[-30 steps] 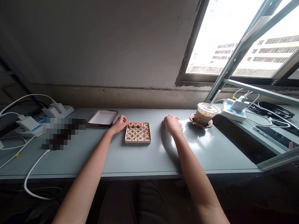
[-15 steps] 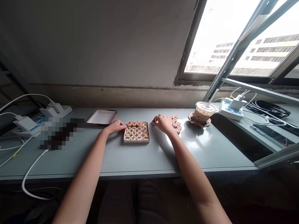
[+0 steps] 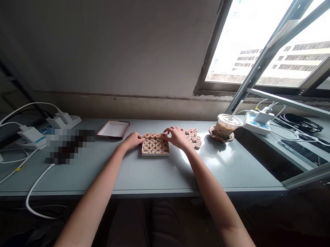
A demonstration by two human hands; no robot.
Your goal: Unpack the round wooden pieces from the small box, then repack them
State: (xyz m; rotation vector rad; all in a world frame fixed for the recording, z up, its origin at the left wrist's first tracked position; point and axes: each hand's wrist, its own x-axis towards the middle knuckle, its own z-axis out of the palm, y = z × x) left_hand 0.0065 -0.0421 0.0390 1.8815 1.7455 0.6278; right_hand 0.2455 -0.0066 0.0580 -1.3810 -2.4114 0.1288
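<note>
An open shallow box (image 3: 155,154) of round wooden Chinese chess pieces (image 3: 152,145) sits on the desk before me. Dark characters mark the front rows, and the back row shows red ones. My left hand (image 3: 134,141) grips the box's left side, thumb and fingers closed at its edge. At the back right corner, the thumb and index finger of my right hand (image 3: 178,136) close around a Chinese chess piece (image 3: 163,135) at the end of the back row; the fingers partly cover it. More loose pieces (image 3: 193,137) lie grouped just right of that hand.
The box lid (image 3: 113,129) lies inside up at the back left. A lidded drink cup (image 3: 225,127) with a straw stands in a carton holder at right. Power strips (image 3: 257,122) with chargers and white cables flank the grey desk (image 3: 157,177). A pixelated patch covers something at left.
My right hand has moved left from the desk beside the loose pieces to the box's back right corner, bringing a piece there. The box has slid slightly right with my left hand.
</note>
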